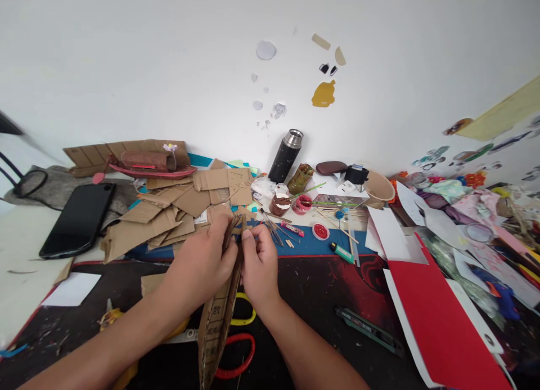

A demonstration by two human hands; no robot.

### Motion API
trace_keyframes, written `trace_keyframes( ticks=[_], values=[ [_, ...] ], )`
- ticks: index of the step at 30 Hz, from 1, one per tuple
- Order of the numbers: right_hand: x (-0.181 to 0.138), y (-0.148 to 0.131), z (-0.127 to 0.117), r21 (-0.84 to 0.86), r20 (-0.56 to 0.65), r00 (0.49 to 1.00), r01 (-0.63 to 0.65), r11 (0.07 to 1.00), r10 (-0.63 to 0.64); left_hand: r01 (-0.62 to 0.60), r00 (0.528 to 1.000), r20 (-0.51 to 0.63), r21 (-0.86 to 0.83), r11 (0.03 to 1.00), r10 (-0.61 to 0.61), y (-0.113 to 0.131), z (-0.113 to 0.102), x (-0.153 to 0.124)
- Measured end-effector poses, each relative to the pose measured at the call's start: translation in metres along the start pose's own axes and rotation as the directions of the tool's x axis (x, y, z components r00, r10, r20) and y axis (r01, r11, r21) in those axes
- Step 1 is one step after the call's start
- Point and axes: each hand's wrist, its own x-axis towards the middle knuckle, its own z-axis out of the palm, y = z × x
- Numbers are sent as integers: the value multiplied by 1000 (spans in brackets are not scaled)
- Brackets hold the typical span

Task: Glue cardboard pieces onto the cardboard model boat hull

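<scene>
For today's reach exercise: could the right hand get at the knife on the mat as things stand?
Probably yes: only bare mat lies between the right hand and the knife, though that hand now pinches cardboard.

Bright even light, sharp, edges bowed

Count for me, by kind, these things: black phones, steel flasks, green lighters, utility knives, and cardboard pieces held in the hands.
Black phone: 1
Steel flask: 1
Green lighter: 1
Utility knife: 1
Held cardboard piece: 1
Total: 5
</scene>
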Motion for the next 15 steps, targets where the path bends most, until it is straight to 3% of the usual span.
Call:
trace_keyframes(
  ticks=[15],
  values=[
    [-1,-1,0,3,7,1000,-5,1000,5,-1,1000,-9,20,1000,1,-2,2,0]
  ],
)
